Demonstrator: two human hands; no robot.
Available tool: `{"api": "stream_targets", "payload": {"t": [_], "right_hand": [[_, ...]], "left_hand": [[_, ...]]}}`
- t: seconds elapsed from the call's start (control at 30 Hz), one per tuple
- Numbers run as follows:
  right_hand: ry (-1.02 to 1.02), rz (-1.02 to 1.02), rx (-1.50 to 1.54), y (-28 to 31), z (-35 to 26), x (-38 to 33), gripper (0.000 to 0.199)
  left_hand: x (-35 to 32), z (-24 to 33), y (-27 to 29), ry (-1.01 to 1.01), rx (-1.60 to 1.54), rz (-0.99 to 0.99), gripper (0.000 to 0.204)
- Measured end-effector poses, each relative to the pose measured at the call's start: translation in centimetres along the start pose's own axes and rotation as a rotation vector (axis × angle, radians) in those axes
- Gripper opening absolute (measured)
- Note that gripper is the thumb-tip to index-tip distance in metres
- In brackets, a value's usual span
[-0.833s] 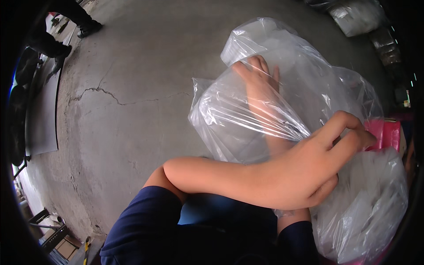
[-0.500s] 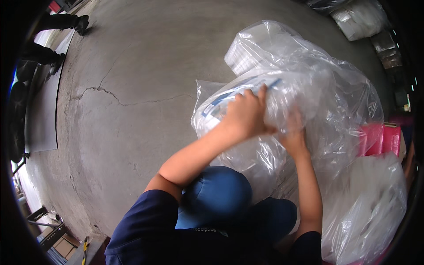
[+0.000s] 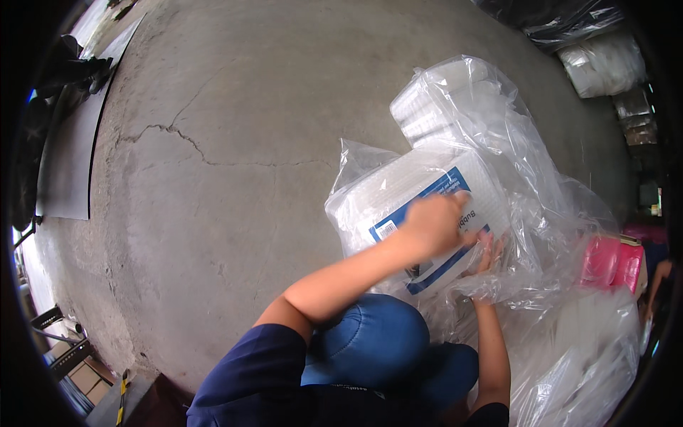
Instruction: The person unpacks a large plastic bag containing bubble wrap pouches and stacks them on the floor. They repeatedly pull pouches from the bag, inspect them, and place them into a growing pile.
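A white pack of bubble wrap [image 3: 356, 206] with a blue and white label lies in front of me, partly inside a large clear plastic bag [image 3: 526, 206]. My left hand [image 3: 435, 222] is over the label, its fingers bent and smeared by motion; whether they pinch anything is unclear. Beside it, at the pack's near right side, my right hand [image 3: 486, 255] has its fingers stretched out. Loose folds of the bag cross its wrist and hide part of the hand. Another white bubble-wrap roll [image 3: 427, 107] sits in the bag beyond the pack.
More clear plastic [image 3: 576, 356] is heaped at the lower right, near a pink object [image 3: 612, 262]. Wrapped packs [image 3: 602, 64] stand at the far right. A cracked concrete floor [image 3: 235, 142] spreads left to a grey sheet [image 3: 71, 160]. Dark shapes show at the far left edge.
The clear plastic has shifted right off the pack, and the label shows more plainly. My left hand has moved right and down across the label. My view has turned slightly.
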State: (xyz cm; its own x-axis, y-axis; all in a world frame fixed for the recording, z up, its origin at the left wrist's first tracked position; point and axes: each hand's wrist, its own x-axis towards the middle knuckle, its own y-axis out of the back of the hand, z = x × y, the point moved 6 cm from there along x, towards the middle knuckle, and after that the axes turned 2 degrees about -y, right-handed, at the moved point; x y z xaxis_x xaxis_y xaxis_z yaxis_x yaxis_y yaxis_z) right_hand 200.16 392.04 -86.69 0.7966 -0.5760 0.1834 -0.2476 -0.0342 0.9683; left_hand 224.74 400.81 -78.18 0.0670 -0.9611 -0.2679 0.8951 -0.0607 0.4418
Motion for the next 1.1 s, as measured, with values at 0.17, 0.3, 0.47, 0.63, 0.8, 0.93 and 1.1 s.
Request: {"api": "stream_targets", "payload": {"t": [0.17, 0.3, 0.47, 0.63, 0.8, 0.93, 1.1], "right_hand": [[-0.662, 0.049, 0.767, -3.6, 6.8, -2.0, 0.073], [-0.194, 0.176, 0.638, 2.8, -2.8, 2.8, 0.059], [0.170, 0.204, 0.220, 5.7, -4.8, 3.8, 0.042], [-0.575, 0.041, 1.197, 5.2, -8.2, 8.3, 0.053], [-0.197, -0.009, 0.820, 3.6, -9.9, 12.8, 0.053], [0.094, 0.028, 0.340, 10.1, -11.3, 11.7, 0.039], [-0.261, 0.789, 0.315, 20.3, 1.5, 0.6, 0.013]], "left_hand": [[0.7, -12.7, 2.4, 0.330, 0.008, 0.461, 0.093], [-2.0, -11.1, 0.2, 0.266, -0.094, 0.243, 0.095], [-3.1, -9.9, -1.4, 0.359, 0.074, 0.269, 0.095], [-8.1, 4.0, 5.5, -0.395, -0.153, 0.445, 0.087], [-7.0, 11.2, 4.6, -0.404, 0.411, 0.363, 0.095], [-3.1, 5.5, 3.8, 0.043, 0.943, 0.514, 0.103], [-2.8, 4.7, 4.8, 0.057, 0.934, 0.615, 0.087]]}}
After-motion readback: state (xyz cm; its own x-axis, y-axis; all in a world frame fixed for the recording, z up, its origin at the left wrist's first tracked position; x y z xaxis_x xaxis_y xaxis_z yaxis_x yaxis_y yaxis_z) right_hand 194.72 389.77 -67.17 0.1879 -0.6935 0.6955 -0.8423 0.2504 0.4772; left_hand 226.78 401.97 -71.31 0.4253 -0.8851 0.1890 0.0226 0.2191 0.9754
